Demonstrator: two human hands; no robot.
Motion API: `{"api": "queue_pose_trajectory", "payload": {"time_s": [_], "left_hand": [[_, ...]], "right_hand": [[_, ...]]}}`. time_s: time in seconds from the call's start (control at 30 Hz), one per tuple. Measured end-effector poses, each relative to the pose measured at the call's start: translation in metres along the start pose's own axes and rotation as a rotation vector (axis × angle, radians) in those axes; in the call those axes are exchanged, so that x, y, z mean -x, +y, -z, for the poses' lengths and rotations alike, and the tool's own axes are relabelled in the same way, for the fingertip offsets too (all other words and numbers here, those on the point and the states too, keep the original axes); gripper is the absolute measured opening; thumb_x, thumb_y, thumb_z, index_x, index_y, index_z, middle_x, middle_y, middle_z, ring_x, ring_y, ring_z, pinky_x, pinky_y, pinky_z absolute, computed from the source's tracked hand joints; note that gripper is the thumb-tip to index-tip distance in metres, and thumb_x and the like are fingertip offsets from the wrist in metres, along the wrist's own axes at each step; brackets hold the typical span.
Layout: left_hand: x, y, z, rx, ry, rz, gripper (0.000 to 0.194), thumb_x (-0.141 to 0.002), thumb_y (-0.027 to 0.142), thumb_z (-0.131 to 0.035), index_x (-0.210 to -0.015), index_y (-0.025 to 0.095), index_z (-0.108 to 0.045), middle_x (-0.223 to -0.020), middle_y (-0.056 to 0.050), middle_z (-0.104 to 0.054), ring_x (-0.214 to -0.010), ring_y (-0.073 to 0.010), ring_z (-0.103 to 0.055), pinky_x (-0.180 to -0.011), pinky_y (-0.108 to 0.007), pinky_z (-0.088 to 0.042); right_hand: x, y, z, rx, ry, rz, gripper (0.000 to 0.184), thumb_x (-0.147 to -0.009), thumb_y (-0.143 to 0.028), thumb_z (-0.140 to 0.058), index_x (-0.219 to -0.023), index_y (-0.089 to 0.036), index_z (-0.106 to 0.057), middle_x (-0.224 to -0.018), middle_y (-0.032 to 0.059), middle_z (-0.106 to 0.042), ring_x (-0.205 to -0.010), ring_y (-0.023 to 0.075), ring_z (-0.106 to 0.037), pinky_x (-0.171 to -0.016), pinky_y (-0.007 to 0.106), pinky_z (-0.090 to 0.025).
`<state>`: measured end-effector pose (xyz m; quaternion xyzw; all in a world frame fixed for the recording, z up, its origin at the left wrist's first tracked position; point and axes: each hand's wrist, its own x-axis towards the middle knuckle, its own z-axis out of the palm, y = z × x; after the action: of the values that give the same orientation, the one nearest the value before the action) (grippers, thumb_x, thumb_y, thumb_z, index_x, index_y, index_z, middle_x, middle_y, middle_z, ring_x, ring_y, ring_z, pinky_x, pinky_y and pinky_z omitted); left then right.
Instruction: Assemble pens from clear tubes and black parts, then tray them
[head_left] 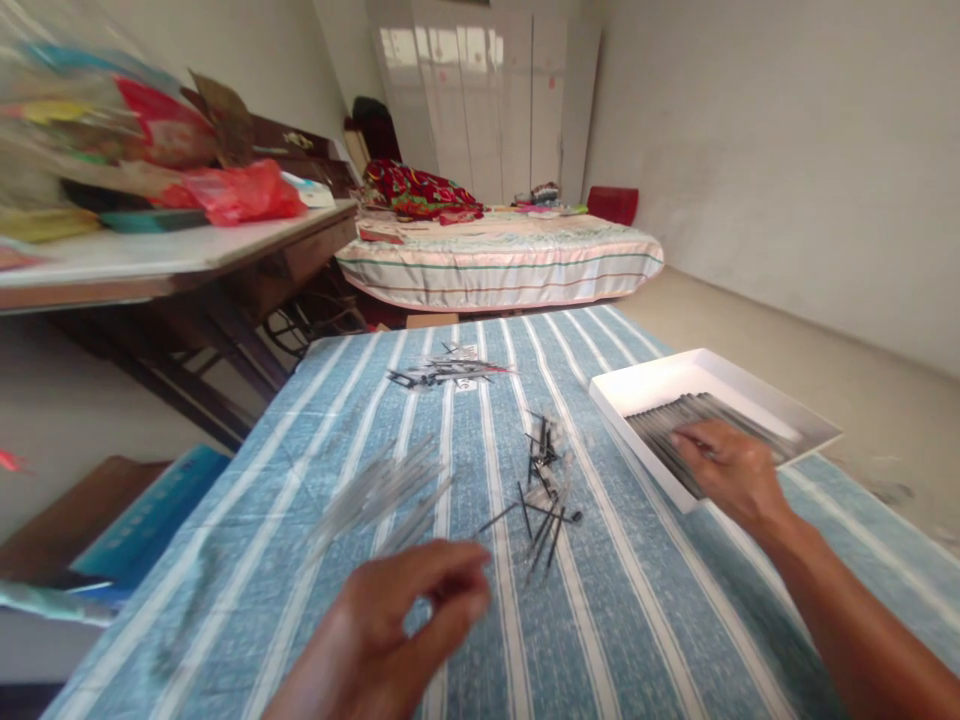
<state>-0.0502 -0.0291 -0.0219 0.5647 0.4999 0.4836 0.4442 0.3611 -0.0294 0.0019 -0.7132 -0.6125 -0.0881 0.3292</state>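
My right hand (731, 470) reaches over the near wall of a white open box (720, 365), fingers pinched against a row of thin dark sticks (660, 425). Whether a stick is between the fingertips is hidden. Low above the striped cloth, my left hand (405, 620) is curled with thumb and forefinger brought together; what they hold, if anything, cannot be made out. Beyond it lie clear thin plastic sleeves (386, 490), blurred. Between the hands, short black sticks and small clear pieces (544, 490) are scattered.
A further pile of thin black pieces (442, 372) lies on a printed label. The blue striped cloth (480, 650) covers the table. At left stand a white-topped desk (187, 265) with bags and a blue box (150, 520) below. A bed (502, 265) stands behind.
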Motion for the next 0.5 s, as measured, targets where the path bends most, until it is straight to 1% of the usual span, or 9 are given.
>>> {"api": "queue_pose_trajectory", "payload": {"time_s": [0.07,0.1,0.13,0.17,0.2,0.27,0.33,0.4,0.5], "left_hand": [[-0.034,0.031,-0.022,-0.431,-0.062,-0.057,0.007,-0.066,0.026,-0.067,-0.073,0.024,-0.068,-0.076,-0.005,-0.067,-0.074,-0.0273,-0.061,-0.064,-0.034,-0.044],[-0.047,0.041,-0.031,-0.674,-0.087,-0.090,0.005,-0.067,0.024,-0.064,-0.071,0.024,-0.067,-0.072,-0.006,-0.066,-0.070,-0.0278,-0.061,-0.062,-0.034,-0.042],[-0.056,0.049,-0.038,-0.884,-0.096,-0.120,0.008,-0.070,0.023,-0.059,-0.071,0.023,-0.067,-0.072,-0.008,-0.065,-0.069,-0.0284,-0.061,-0.061,-0.035,-0.040],[-0.062,0.052,-0.042,-1.033,-0.094,-0.141,0.012,-0.072,0.022,-0.054,-0.072,0.021,-0.066,-0.075,-0.010,-0.065,-0.069,-0.0288,-0.061,-0.061,-0.035,-0.040],[-0.065,0.051,-0.045,-1.147,-0.095,-0.167,0.015,-0.074,0.022,-0.051,-0.076,0.020,-0.066,-0.079,-0.012,-0.065,-0.074,-0.0298,-0.060,-0.062,-0.035,-0.040],[-0.066,0.044,-0.046,-1.299,-0.100,-0.188,0.018,-0.076,0.022,-0.048,-0.082,0.019,-0.065,-0.086,-0.014,-0.063,-0.083,-0.0305,-0.059,-0.066,-0.036,-0.041],[-0.065,0.033,-0.044,-1.396,-0.122,-0.170,0.020,-0.078,0.024,-0.046,-0.085,0.018,-0.064,-0.089,-0.013,-0.062,-0.086,-0.0295,-0.058,-0.070,-0.036,-0.042],[-0.063,0.027,-0.042,-1.447,-0.141,-0.136,0.021,-0.077,0.024,-0.046,-0.087,0.017,-0.063,-0.090,-0.012,-0.061,-0.088,-0.0284,-0.057,-0.073,-0.036,-0.043],[-0.061,0.026,-0.039,-1.467,-0.133,-0.105,0.022,-0.076,0.023,-0.047,-0.091,0.015,-0.060,-0.092,-0.011,-0.060,-0.090,-0.0273,-0.056,-0.076,-0.035,-0.044]], "right_hand": [[0.001,-0.030,-0.011,-0.122,-0.090,0.073,0.024,-0.082,-0.029,-0.045,-0.079,-0.019,-0.066,-0.077,0.0042,-0.066,-0.072,0.0167,-0.060,-0.067,0.027,-0.044],[0.002,-0.045,-0.016,-0.155,-0.140,0.106,0.023,-0.083,-0.028,-0.045,-0.080,-0.019,-0.066,-0.077,0.0039,-0.065,-0.072,0.0163,-0.060,-0.067,0.026,-0.044],[0.002,-0.060,-0.022,-0.166,-0.204,0.138,0.022,-0.083,-0.027,-0.045,-0.079,-0.019,-0.066,-0.076,0.0035,-0.065,-0.071,0.0160,-0.060,-0.066,0.026,-0.043],[0.003,-0.074,-0.028,-0.163,-0.276,0.172,0.022,-0.083,-0.025,-0.045,-0.078,-0.020,-0.066,-0.075,0.0031,-0.065,-0.070,0.0158,-0.060,-0.065,0.025,-0.042],[0.004,-0.086,-0.034,-0.147,-0.348,0.204,0.021,-0.083,-0.025,-0.046,-0.076,-0.020,-0.066,-0.074,0.0028,-0.066,-0.070,0.0159,-0.060,-0.064,0.025,-0.041],[0.005,-0.107,-0.043,-0.077,-0.487,0.254,0.020,-0.082,-0.024,-0.048,-0.072,-0.021,-0.065,-0.073,0.0027,-0.067,-0.071,0.0172,-0.061,-0.061,0.025,-0.039],[0.006,-0.123,-0.051,0.018,-0.597,0.283,0.020,-0.081,-0.026,-0.050,-0.070,-0.020,-0.064,-0.073,0.0035,-0.068,-0.073,0.0191,-0.063,-0.059,0.025,-0.038],[0.006,-0.133,-0.056,0.114,-0.672,0.292,0.022,-0.081,-0.028,-0.049,-0.069,-0.020,-0.064,-0.073,0.0051,-0.068,-0.074,0.0209,-0.064,-0.058,0.026,-0.038],[0.007,-0.140,-0.060,0.215,-0.723,0.295,0.025,-0.082,-0.029,-0.046,-0.072,-0.019,-0.065,-0.074,0.0084,-0.069,-0.075,0.0234,-0.065,-0.059,0.027,-0.039]]}}
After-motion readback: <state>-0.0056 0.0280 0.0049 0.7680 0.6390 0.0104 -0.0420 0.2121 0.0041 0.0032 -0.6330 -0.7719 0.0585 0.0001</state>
